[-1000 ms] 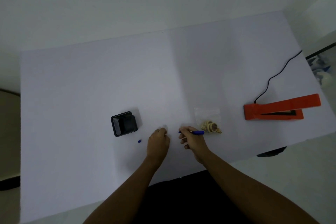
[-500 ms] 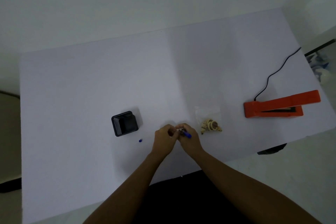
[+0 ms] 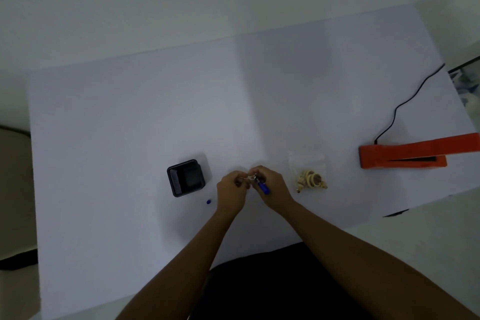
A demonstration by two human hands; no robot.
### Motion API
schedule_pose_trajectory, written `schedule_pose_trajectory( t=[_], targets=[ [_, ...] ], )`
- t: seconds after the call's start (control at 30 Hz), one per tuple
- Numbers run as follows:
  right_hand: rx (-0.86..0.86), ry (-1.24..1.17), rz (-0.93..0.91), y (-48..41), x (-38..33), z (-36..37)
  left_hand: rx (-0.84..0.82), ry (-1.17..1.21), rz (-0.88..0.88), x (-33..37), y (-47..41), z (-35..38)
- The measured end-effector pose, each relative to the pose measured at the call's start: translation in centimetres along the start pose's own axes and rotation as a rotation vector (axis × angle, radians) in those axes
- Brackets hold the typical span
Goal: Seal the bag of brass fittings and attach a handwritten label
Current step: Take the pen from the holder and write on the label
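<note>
The clear bag (image 3: pixel 307 171) holds brass fittings (image 3: pixel 311 181) and lies flat on the table (image 3: pixel 130 117), just right of the hands; the black tray's (image 3: pixel 186 177) content I cannot tell. The right hand (image 3: pixel 272 187) grips a blue pen (image 3: pixel 263 188), the left hand (image 3: pixel 231 189) pinches something small against it.

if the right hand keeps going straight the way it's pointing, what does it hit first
Probably the left hand: the right hand, holding the blue pen, points left toward it, fingertips seemingly almost touching already.

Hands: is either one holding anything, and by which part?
The right hand grips a blue pen around its barrel. The left hand pinches something small at the pen's tip; what it is cannot be told.
</note>
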State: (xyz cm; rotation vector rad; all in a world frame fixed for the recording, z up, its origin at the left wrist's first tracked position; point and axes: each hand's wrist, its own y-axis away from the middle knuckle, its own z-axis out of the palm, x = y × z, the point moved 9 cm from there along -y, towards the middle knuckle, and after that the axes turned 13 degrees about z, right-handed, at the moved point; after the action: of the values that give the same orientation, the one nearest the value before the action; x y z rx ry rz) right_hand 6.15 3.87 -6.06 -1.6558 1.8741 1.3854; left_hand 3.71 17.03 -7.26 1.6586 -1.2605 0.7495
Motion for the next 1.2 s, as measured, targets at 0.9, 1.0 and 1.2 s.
schedule_pose_trajectory(
  t=[0.9, 1.0, 1.2],
  targets=[
    [0.136, -0.152, 0.015, -4.0, -1.6, 2.4, -0.060, -0.164, -0.084, -2.4, -3.7, -0.4],
    [0.161, -0.151, 0.043, -4.2, -0.8, 2.1, -0.068, -0.181, -0.110, -2.4, -3.8, -0.4],
    [0.160, -0.125, 0.075, -4.4, 0.3, 2.1, -0.073, -0.187, -0.091, -2.3, -4.0, -0.7]
  ],
)
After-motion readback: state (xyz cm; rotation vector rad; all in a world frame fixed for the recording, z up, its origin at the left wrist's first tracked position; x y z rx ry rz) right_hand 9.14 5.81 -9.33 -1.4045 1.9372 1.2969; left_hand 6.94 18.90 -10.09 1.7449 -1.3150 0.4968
